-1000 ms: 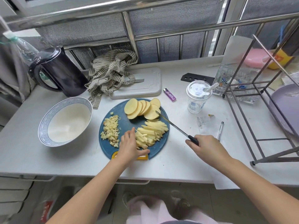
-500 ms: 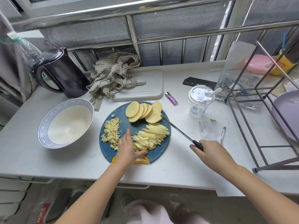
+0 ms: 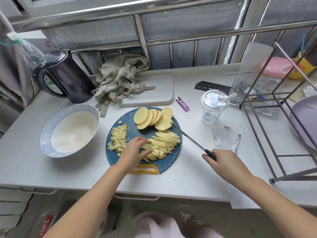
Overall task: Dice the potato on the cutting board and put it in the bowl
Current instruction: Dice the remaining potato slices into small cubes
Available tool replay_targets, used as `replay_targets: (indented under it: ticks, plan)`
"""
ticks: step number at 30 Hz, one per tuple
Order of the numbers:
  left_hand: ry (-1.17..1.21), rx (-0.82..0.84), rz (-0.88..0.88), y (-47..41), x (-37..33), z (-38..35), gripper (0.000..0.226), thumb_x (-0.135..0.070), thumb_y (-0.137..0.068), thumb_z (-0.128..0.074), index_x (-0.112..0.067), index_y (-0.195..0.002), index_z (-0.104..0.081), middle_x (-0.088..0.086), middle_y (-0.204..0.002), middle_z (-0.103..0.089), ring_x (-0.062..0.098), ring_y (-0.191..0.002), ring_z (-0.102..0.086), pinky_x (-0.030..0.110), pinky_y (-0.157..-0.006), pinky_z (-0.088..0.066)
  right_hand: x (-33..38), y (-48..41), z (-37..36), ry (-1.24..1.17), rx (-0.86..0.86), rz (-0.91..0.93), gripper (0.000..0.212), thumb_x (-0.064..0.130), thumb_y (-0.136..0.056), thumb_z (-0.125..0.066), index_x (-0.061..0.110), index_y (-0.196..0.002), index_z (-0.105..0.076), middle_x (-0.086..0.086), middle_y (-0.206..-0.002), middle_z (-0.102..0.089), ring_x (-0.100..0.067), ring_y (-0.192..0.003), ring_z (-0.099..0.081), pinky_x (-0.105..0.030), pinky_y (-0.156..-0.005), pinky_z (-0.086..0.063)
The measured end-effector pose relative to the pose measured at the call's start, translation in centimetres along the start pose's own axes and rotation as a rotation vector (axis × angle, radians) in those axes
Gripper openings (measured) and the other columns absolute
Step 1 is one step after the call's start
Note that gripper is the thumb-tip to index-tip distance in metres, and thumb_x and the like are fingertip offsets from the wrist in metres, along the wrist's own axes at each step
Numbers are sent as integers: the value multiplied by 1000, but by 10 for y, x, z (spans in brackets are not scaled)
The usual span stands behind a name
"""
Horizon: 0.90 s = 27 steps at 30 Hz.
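Left hand point(image 3: 135, 151) curls fingers and thumb round potato sticks point(image 3: 164, 141) on the board point(image 3: 145, 134). Right hand point(image 3: 224, 162) grips the knife point(image 3: 188, 139), its blade over the board's right edge. Dice point(image 3: 118, 140) lie nearest the bowl point(image 3: 51, 127); bare counter point(image 3: 188, 177) lies to the right.

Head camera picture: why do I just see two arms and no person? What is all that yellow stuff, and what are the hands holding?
The camera sits on the person's head and looks down, so you see only their arms, as if through their eyes. There is no robot here. The right hand grips a knife, its blade over the round blue cutting board. The left hand holds a bunch of potato strips steady. The yellow stuff is all potato: round potato slices at the back, strips in the middle, small diced potato on the left. The bowl beside the board has no potato in it yet.
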<state>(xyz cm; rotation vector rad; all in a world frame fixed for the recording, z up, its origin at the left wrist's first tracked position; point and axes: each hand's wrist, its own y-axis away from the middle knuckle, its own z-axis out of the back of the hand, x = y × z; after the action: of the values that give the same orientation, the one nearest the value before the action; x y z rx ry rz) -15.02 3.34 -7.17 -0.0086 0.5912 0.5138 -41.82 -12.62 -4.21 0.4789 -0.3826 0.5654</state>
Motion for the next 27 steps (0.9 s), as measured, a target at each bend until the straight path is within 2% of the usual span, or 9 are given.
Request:
replay_targets:
  ticks: [3,5,14,18,23,25,27]
  plan:
    - [-127,57,-104,-9,-2,7,26,-23,-90,-67,-24,-116,-65,-5,-125,-54,12,-120,-46,25,-101,-37,1,0,0,-11,-7,-6,48,44,-96,-48,13,-62,-36,-1,-56,-41,-21,-54,-38,-30,-50,-26]
    - [-172,76,-143,-15,-5,10,22,-23,-90,-67,-24,-111,-66,-6,-122,-54,12,-120,-45,23,-99,-36,3,-1,0,-9,-9,-7,47,44,-96,-48,13,-62,-37,-1,-56,-42,-21,-54,-38,-31,-50,-27]
    - [-243,193,-192,-27,-15,14,18,-19,-92,-62,-29,-105,-66,-8,-123,-49,10,-122,-35,27,-104,-33,5,-6,-1,11,-15,-13,48,47,-95,-48,15,-61,-36,1,-57,-43,-21,-55,-40,-31,-51,-28]
    - [-186,179,-203,-29,-19,14,22,-24,-94,-58,-29,-116,-61,-8,-126,-47,7,-123,-38,24,-104,-35,3,-8,3,34,-17,-39,48,47,-95,-47,15,-62,-36,1,-58,-43,-18,-53,-39,-29,-49,-28]
    - [-119,2,-169,-64,-36,25,28,-26,-94,-60,-20,-121,-60,-2,-123,-52,14,-117,-47,24,-97,-37,7,-11,3,16,-33,-101,48,47,-95,-47,15,-61,-35,1,-57,-42,-17,-53,-38,-29,-49,-27]
    - [-158,18,-179,-85,-48,26,37,-31,-91,-64,-20,-125,-57,0,-129,-50,17,-123,-42,27,-100,-34,10,-10,2,-20,-36,-136,49,47,-95,-48,14,-61,-36,2,-57,-42,-17,-52,-38,-28,-49,-27]
    - [-271,109,-226,-110,-58,24,52,-39,-86,-68,-22,-132,-51,2,-138,-44,22,-130,-35,32,-107,-28,14,-11,-1,-72,-51,-176,49,47,-95,-49,15,-61,-36,2,-56,-42,-16,-52,-38,-28,-49,-28]
